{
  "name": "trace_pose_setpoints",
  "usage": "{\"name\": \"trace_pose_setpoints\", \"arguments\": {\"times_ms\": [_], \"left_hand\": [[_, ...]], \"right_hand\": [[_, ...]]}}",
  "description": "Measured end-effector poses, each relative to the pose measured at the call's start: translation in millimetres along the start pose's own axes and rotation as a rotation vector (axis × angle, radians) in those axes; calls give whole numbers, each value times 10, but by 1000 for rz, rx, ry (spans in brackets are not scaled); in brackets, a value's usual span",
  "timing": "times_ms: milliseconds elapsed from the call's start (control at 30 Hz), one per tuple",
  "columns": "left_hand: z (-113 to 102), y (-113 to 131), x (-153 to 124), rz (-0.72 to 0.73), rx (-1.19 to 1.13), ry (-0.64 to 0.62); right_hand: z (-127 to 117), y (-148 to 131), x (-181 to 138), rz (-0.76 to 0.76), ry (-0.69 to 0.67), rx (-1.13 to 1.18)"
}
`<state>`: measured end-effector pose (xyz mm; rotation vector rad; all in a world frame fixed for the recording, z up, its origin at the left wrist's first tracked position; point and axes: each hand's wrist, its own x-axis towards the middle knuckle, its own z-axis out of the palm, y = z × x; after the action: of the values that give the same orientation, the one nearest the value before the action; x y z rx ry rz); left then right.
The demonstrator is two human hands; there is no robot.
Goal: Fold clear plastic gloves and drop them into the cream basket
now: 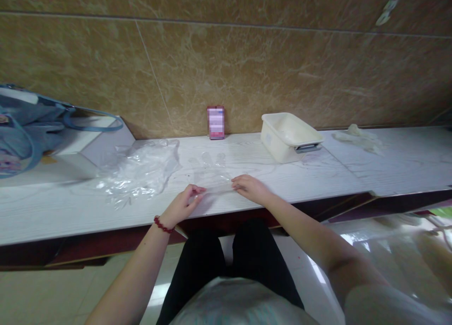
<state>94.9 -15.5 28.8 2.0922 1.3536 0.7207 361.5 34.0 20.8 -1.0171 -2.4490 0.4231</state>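
A clear disposable plastic glove (212, 170) lies on the white wood-grain counter in front of me, its finger shapes pointing toward the wall. My left hand (183, 205), with a red bead bracelet at the wrist, has its thumb and forefinger closed at the near left edge of the glove. At the right edge, my right hand (250, 188) pinches the film between bent fingers. The thin plastic spans the gap between both hands. To the left sits a crumpled pile of clear plastic (144, 170), apart from my left hand.
A phone (216, 122) leans against the tiled wall. A cream plastic bin (278, 144) stands right of it, with a crumpled translucent glove (360, 139) farther right. At left, a blue bag (21, 127) rests by a white box (95, 151). The counter's front edge (226, 212) is near my legs.
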Motion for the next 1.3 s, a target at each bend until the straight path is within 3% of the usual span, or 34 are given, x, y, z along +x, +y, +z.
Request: {"name": "trace_pose_setpoints", "arguments": {"times_ms": [133, 333, 633, 767, 1033, 1200, 1300], "left_hand": [[5, -116, 4, 30, 88, 43], [-54, -250, 256, -153, 82, 276], [-107, -421, 882, -338, -344, 459], [-97, -527, 1049, -407, -426, 460], [-184, -517, 1236, -487, -22, 348], [-216, -515, 1328, -516, 123, 363], [-221, -548, 1313, -518, 62, 408]], "right_hand": [[-17, -13, 146, 103, 6, 62], [-48, 27, 481, 264, 38, 122], [-66, 126, 1064, 586, -43, 283], [-93, 159, 1120, 667, -80, 469], [188, 389, 1136, 809, 1, 646], [274, 450, 1176, 837, -32, 527], [277, 427, 1152, 799, -49, 373]]}}
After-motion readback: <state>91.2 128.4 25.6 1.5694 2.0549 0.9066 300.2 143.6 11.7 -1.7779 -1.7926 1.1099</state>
